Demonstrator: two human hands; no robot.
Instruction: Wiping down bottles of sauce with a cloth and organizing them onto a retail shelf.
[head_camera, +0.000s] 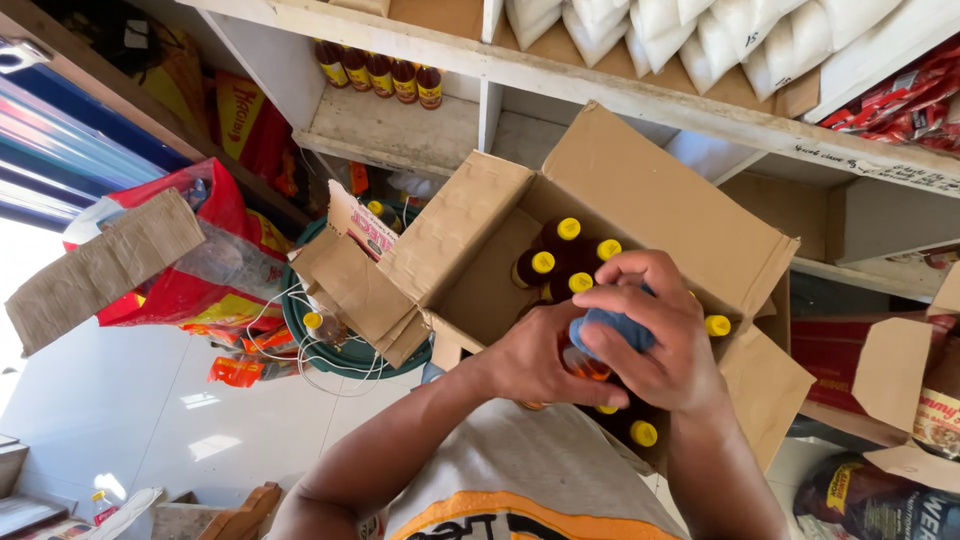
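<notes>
- Blue cloth (610, 330) is bunched under your right hand (660, 335), fingers curled down over it and pressing it onto a bottle (583, 364).
- Your left hand (535, 360) closes round the bottle from the side, fingers wrapped, holding it just above the open box (650, 200).
- Amber liquid shows between your fingers; whether the bottle is glass or plastic you cannot tell, so treat it as breakable and fairly heavy for its size.
- A wiped surface is likely slick: hold round the body, not by the cap, and let the cloth add grip.
- In the box, more bottles stand upright with yellow caps (569, 228), packed close and touching; one would probably lift out best by its neck.
- Beside the box to the left sit a green tub (330, 350) and a red sack (200, 260).
- Farthest off, a shelf (390, 125) carries a row of like bottles (380, 72).
</notes>
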